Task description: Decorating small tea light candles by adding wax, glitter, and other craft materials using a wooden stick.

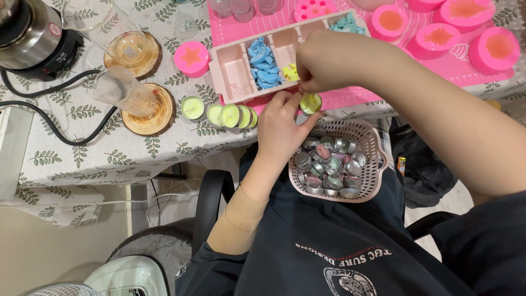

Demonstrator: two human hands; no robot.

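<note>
You're mid-decoration: your left hand (282, 129) pinches a pale-green tealight candle (310, 103) at the table's front edge while your right hand (323, 60), fingertips closed on something unclear, needs careful placement.

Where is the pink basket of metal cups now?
The basket sits on the person's lap, below the table edge, just right of the left hand.
</note>
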